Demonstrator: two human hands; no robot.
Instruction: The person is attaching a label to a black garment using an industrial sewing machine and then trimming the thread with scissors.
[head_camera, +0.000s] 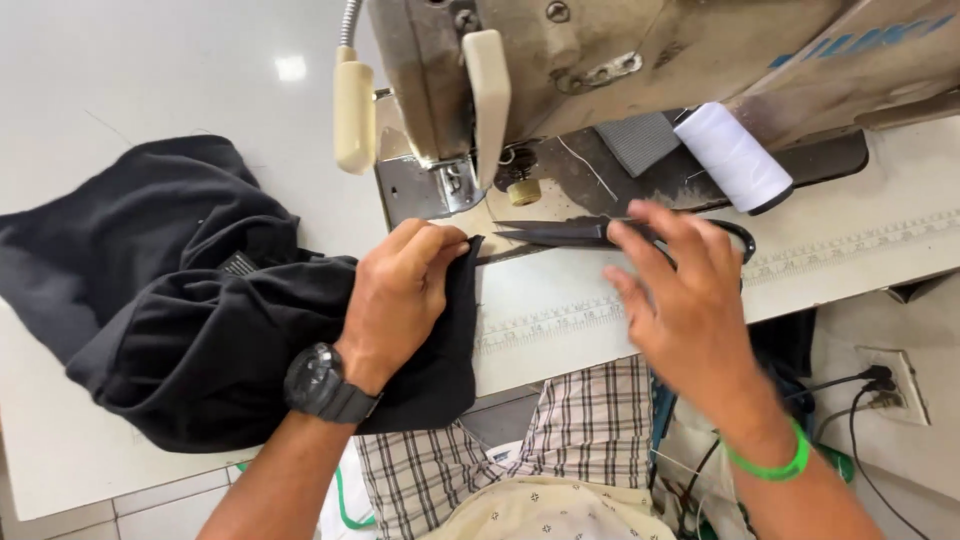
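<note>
A: Biggest thing first?

B: Sewing machine, beige and worn, at the far edge of the white worktop. Everything else is placed rel. to it.

A: Next?

B: Black fabric, bunched in a heap on the worktop, left of the machine and nearer the person. One edge runs toward the needle area, stopping just short of the metal plate under the machine head.

A: Hands?

B: Left hand, w/ a black wristwatch, lies on that fabric edge just in front of the machine head; fingers curled together, pinching the cloth at the fingertips. Right hand, w/ a green wristband, is in front of the machine's right half, fingers spread apart and blurred, right over the black scissors. Touching the handle or only above it? Can't tell; nothing is clamped in it.

A: Scissors exactly where?

B: Flat on the worktop just in front of the machine bed, blades closed, tips pointing left toward the fabric, handle loop partly under the right hand.

A: Smaller bits?

B: White thread spool lying tilted on the machine bed, right of the needle. Printed ruler strip along the worktop, nearer the person than the scissors. Wall socket w/ black cables, below the worktop's right end.
</note>
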